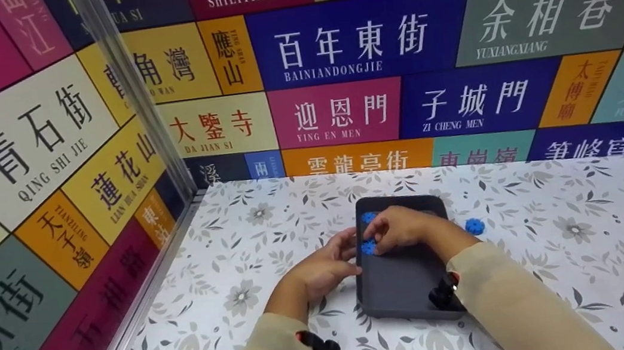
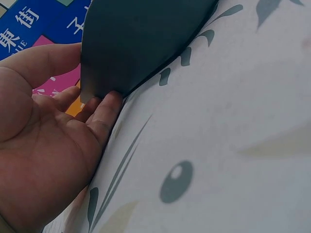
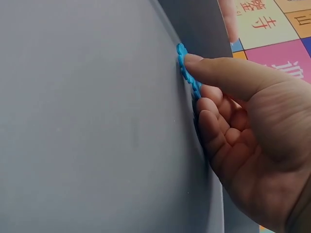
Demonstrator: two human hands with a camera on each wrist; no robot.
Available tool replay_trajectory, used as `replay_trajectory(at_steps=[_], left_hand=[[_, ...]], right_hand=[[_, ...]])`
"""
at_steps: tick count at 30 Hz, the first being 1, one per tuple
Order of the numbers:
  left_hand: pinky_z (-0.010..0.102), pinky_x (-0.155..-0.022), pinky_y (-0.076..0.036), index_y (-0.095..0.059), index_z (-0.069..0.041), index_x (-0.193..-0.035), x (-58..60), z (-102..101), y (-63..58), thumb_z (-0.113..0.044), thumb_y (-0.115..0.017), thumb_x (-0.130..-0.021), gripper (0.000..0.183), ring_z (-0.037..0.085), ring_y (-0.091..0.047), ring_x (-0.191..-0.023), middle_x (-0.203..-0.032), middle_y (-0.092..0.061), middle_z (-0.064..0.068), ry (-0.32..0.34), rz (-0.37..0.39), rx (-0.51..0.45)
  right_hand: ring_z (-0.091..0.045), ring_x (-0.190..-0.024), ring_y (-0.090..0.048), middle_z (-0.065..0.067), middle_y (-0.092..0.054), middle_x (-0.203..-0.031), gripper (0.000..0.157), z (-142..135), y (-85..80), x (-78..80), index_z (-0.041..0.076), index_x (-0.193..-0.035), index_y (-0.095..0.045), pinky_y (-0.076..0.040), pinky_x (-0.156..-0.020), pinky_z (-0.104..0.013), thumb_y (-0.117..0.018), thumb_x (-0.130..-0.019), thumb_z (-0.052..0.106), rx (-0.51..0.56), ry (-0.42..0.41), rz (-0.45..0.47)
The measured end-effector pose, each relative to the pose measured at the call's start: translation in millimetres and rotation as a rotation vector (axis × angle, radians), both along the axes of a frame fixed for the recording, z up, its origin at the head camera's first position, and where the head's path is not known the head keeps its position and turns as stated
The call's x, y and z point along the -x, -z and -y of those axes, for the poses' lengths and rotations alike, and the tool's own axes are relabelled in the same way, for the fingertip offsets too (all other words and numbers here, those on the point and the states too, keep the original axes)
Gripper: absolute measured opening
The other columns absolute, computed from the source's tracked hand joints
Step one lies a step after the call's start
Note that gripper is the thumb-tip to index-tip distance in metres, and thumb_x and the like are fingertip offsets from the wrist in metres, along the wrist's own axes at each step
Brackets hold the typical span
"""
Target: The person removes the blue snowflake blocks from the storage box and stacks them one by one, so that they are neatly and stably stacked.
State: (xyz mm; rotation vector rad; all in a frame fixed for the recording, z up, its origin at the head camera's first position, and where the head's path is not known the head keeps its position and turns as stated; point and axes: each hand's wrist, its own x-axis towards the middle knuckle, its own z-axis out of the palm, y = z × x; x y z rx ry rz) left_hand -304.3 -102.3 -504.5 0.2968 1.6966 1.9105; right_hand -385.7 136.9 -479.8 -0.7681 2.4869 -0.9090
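Note:
My right hand [image 1: 400,228] reaches into a dark grey rectangular tray [image 1: 402,283]. Between its thumb and fingers it pinches a blue notched plastic disc [image 3: 184,68], tilted on edge by the tray's left wall. A second blue notched disc [image 1: 369,217] lies farther up along that same wall, partly covered by the hand. Outside the tray, my left hand [image 1: 324,267] touches the left wall with thumb and fingertips spread along it. In the left wrist view, those fingers [image 2: 112,109] rest low on the dark outer wall, close to the tabletop.
One more blue notched disc [image 1: 474,226] lies on the table just right of the tray. A white tabletop [image 1: 544,289] with a grey leaf print surrounds everything. Panels with colourful street-name signs [image 1: 354,37] rise behind it and to the left.

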Motion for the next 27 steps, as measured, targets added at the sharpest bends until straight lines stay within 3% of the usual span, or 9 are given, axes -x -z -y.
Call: replay_trajectory(at_steps=[11, 18, 27], left_hand=[[0.047, -0.129, -0.035, -0.025, -0.018, -0.170, -1.0, 0.7, 0.2, 0.010, -0.066, -0.087, 0.096, 0.028, -0.037, -0.160, -0.172, -0.037, 0.012, 0.003, -0.019, -0.006], [0.046, -0.128, -0.036, -0.022, -0.013, -0.170, 0.1, 0.8, 2.1, 0.012, -0.063, -0.088, 0.095, 0.031, -0.034, -0.161, -0.174, -0.032, 0.015, 0.019, -0.027, -0.043], [0.047, -0.129, -0.036, -0.023, -0.015, -0.170, 0.6, 0.9, 2.2, 0.013, -0.062, -0.088, 0.095, 0.030, -0.036, -0.160, -0.174, -0.032, 0.014, 0.019, -0.023, -0.039]], right_hand=[[-0.008, -0.077, -0.058, 0.004, -0.070, -0.084, 0.027, 2.3, 0.4, 0.0, 0.013, -0.105, -0.082, -0.050, -0.072, -0.024, -0.090, -0.080, 0.016, -0.051, -0.035, -0.052], [-0.009, -0.076, -0.057, 0.003, -0.068, -0.084, 0.035, 2.5, -1.5, -1.7, 0.011, -0.113, -0.082, -0.048, -0.071, -0.024, -0.089, -0.079, 0.015, -0.051, -0.052, -0.071], [-0.011, -0.079, -0.059, 0.004, -0.067, -0.086, 0.030, 1.0, -1.7, -2.3, 0.013, -0.104, -0.078, -0.050, -0.075, -0.027, -0.092, -0.078, 0.016, -0.044, -0.032, -0.058]])
